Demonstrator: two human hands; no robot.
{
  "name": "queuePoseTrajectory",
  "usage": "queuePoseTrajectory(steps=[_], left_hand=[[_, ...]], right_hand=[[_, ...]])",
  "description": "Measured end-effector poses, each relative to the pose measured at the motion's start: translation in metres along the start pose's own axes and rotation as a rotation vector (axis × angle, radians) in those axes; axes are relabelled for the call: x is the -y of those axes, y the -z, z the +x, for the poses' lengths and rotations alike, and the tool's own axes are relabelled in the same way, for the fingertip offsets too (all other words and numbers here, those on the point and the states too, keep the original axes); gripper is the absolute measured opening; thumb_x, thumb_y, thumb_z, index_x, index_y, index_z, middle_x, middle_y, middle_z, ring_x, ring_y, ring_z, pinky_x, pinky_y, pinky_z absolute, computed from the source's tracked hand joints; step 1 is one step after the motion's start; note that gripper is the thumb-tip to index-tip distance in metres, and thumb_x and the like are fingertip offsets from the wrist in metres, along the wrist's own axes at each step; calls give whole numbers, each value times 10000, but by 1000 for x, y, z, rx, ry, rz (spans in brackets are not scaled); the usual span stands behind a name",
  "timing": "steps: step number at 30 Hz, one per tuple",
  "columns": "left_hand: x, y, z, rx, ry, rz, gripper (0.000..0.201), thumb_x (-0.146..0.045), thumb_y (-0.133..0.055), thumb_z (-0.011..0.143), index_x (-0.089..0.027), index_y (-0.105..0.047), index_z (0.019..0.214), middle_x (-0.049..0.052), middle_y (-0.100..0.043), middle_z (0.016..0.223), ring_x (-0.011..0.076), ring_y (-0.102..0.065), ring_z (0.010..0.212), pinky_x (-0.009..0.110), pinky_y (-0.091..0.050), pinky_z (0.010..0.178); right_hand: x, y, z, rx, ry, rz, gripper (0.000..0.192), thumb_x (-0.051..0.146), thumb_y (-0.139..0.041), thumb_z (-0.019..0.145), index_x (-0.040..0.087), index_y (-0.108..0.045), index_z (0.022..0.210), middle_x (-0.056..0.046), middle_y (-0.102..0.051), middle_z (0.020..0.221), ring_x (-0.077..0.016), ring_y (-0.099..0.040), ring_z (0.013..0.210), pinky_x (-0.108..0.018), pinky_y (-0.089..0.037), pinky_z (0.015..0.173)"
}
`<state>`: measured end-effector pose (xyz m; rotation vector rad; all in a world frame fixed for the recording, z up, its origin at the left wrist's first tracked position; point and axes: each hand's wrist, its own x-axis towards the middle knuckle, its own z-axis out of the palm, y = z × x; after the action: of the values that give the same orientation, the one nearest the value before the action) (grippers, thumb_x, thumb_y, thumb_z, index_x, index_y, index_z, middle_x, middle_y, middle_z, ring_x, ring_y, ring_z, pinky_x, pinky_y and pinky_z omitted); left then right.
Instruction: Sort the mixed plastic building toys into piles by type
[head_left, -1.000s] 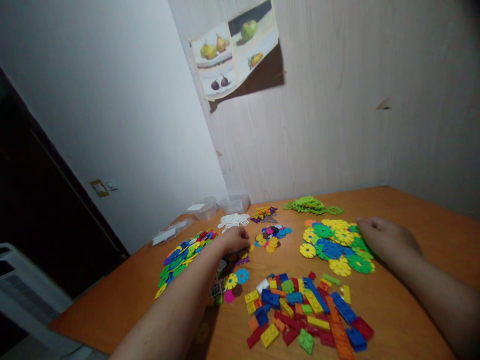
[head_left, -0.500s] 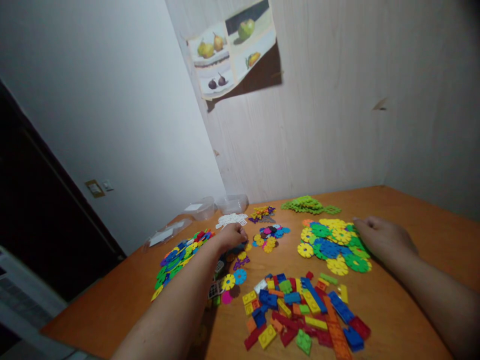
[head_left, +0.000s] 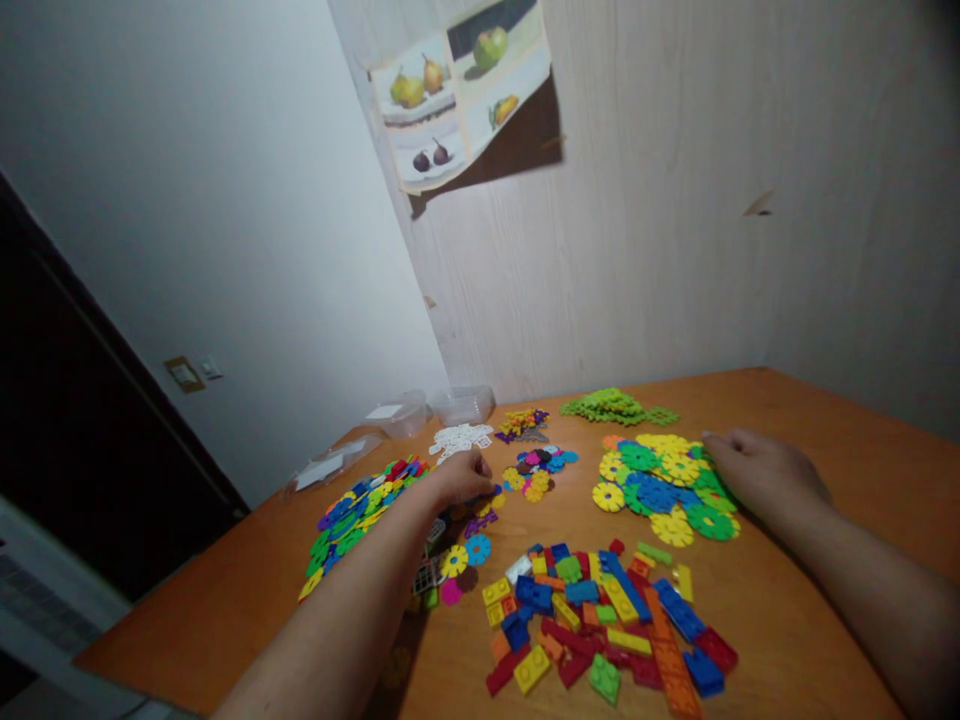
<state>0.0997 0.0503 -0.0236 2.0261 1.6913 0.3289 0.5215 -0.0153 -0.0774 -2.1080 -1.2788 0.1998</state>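
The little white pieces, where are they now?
In the head view, the little white pieces lie toward the back of the table, just beyond the left hand, in front of a clear tub and left of the orange-and-purple pile.

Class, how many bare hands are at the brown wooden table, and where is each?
2: the left bare hand, near notched purple plastic pieces; the right bare hand, beside the pile of round, slotted, mostly yellow, green and blue plastic discs. No others show.

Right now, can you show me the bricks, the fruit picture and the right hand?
Bricks (head_left: 628, 642), head view: a yellow one mid-pile.
Fruit picture (head_left: 459, 97), head view: its middle.
Right hand (head_left: 771, 476), head view: its back.
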Motion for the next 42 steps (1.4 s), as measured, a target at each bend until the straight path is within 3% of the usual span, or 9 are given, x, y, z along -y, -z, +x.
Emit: queuePoseTrajectory(steps=[11,19,25,32,36,42], left_hand=[[-1,-5,4,57,68,17,182,-157,-746,623,-191,-628,756,-44,-612,639,125,-530,582,225,-380,537],[-9,-1,9,5,69,-120,174,-170,-755,650,-173,-591,710,-49,-553,605,92,-453,532,209,-340,504],[-17,-9,13,-64,37,-231,177,-216,-707,764,-185,-549,837,-20,-626,727,94,-573,619,201,-454,602],[-8,-4,0,62,47,-70,200,-178,-774,597,-184,-627,731,-31,-621,638,119,-537,562,218,-400,528],[-6,-7,-6,105,90,-10,238,-229,-774,608,-208,-609,779,-49,-584,568,122,-485,465,230,-355,466],[-9,-13,-7,93,104,-35,280,-201,-763,608,-213,-570,811,-65,-564,579,115,-490,494,212,-364,475]], right_hand=[[2,2,-3,17,-7,-15,493,644,-381,908,248,-574,688,-46,-636,682,-218,-580,669,-302,-307,566],[2,2,0,29,-4,-18,497,652,-371,907,251,-589,708,-60,-661,730,-233,-604,692,-306,-327,566],[3,2,-1,37,-16,-10,496,653,-379,904,256,-603,707,-56,-668,725,-236,-609,700,-311,-338,576],[1,1,-1,15,13,-17,505,649,-368,915,251,-587,696,-52,-646,700,-224,-586,666,-307,-325,565],[1,1,-1,12,9,-5,487,645,-388,905,251,-588,701,-47,-644,698,-223,-590,667,-299,-322,564],[4,3,-3,6,2,2,482,636,-406,891,246,-573,662,-53,-633,664,-226,-581,651,-301,-305,554]])
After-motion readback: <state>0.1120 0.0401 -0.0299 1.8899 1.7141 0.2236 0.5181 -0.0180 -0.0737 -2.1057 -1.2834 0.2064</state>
